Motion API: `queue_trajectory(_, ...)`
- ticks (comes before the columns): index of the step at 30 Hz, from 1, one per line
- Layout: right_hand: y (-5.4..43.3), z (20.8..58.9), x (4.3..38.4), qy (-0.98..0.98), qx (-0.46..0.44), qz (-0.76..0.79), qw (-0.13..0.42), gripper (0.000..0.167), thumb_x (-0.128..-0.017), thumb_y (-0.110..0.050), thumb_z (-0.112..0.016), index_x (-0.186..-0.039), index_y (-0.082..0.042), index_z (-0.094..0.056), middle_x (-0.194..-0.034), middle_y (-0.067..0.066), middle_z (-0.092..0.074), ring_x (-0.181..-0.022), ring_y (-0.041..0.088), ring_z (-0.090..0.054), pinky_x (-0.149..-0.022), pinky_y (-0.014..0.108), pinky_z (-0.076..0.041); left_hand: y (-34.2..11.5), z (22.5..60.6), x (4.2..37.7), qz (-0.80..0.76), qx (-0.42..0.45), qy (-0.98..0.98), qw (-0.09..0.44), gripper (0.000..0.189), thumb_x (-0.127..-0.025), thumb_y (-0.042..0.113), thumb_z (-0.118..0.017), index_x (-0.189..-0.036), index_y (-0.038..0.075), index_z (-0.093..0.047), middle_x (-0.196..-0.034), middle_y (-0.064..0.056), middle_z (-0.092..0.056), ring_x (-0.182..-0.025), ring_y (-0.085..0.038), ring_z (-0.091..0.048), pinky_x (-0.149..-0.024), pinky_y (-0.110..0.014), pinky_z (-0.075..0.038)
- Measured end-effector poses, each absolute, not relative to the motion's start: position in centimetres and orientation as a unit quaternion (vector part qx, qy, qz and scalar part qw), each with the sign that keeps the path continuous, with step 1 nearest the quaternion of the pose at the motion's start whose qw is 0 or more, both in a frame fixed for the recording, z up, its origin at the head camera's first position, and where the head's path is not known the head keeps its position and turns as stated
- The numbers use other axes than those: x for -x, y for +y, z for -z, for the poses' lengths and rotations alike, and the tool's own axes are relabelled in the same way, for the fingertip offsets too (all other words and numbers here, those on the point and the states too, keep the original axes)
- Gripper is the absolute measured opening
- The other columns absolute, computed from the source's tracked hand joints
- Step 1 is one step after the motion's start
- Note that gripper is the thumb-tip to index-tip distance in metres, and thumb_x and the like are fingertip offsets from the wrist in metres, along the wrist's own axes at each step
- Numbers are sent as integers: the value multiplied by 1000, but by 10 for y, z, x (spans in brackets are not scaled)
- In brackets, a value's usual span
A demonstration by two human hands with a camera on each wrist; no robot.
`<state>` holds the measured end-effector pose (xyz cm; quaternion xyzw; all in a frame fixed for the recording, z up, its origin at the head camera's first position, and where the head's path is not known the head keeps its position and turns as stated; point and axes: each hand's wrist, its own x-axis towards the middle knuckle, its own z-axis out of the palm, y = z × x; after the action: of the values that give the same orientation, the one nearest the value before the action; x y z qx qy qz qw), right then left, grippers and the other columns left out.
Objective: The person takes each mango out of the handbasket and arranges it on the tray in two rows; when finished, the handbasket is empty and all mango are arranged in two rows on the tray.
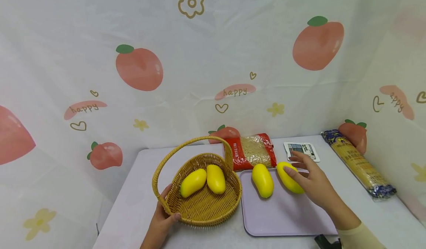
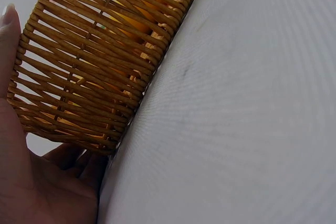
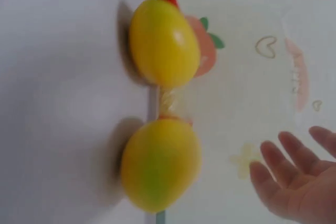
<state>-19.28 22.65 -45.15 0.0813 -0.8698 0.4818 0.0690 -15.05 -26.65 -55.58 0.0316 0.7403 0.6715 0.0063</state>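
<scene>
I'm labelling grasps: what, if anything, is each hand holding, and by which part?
The left hand holds the wicker basket by its left side, at the foot of the handle. The right hand holds nothing.

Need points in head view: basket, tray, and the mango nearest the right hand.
Basket (image 1: 204,207): head view, bare woven floor inside.
Tray (image 1: 286,216): head view, bare flat surface.
Mango (image 1: 290,183): head view, yellow skin just below its middle.

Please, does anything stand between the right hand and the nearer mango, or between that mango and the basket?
Nothing visible stands between the right hand and the nearer mango. Towards the basket, the other mango on the tray lies in between, and the basket's rim rises on that side.
</scene>
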Motion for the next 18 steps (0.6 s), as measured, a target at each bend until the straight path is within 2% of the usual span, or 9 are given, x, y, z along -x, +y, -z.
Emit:
queue_trajectory(3, 222, 445, 188, -854, -107, -502, 77, 61, -114, -31, -62, -164, -3, -39, -152, 25, -54, -136, 48, -52, -106, 73, -44, -267, 556, 151, -670, -29, 742, 6, 91, -103, 7, -78, -174, 33, -26, -179, -11, -11, -158, -37, -18, -108, -16, -40)
queue_trajectory(6, 218, 439, 184, -839, -139, -519, 84, 53, -116, -24, -56, -164, -7, -41, -152, 21, -56, -135, 43, -53, -106, 75, -43, -267, 557, 152, -670, -19, 742, 11, 91, -103, 7, -78, -173, 35, -27, -178, -9, -12, -158, -32, -19, -109, -15, -38)
queue_trajectory(9, 214, 435, 181, -817, -172, -545, 80, 48, -118, -19, -50, -164, -9, -42, -154, 19, -54, -135, 31, -56, -108, 57, -50, -267, 558, 153, -671, -14, 741, 12, 91, -103, 8, -78, -173, 36, -27, -178, -7, -13, -157, -26, -22, -109, -15, -37)
queue_trajectory(13, 210, 432, 180, -777, -218, -586, 70, 46, -119, -15, -38, -165, -11, -43, -152, 20, -54, -131, 19, -59, -100, 33, -56, -268, 557, 152, -674, -22, 738, 11, 91, -103, 7, -78, -173, 34, -27, -178, -10, -11, -158, -33, -19, -108, -15, -38)
queue_trajectory(18, 198, 428, 181, -704, -279, -653, 13, 50, -120, -25, -25, -167, -14, -39, -157, 23, -47, -137, 28, -54, -106, 36, -52, -268, 557, 152, -674, -32, 738, 8, 91, -103, 6, -77, -174, 32, -26, -179, -12, -10, -159, -40, -15, -107, -14, -38)
